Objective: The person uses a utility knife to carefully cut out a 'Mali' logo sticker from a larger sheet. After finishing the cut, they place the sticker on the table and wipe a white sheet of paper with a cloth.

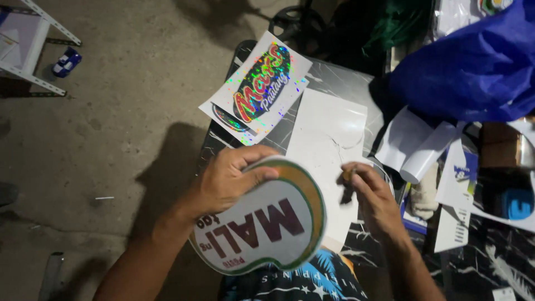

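My left hand [227, 178] grips a large cut-out sticker [267, 220] with an orange and green border and dark red letters, tilted above my lap. My right hand [372, 196] is closed on a small dark cutting tool [346, 188], its tip just right of the sticker's curved edge. Beneath both lies a white backing sheet [326, 139] with faint cut lines on a dark marbled table [334, 81].
A stack of holographic stickers [259, 89] lies at the table's far left corner. A blue plastic bag [473, 61], rolled white sheets [423, 150] and paper scraps crowd the right. Concrete floor lies left, with a white metal frame [33, 50] and a small blue can [66, 61].
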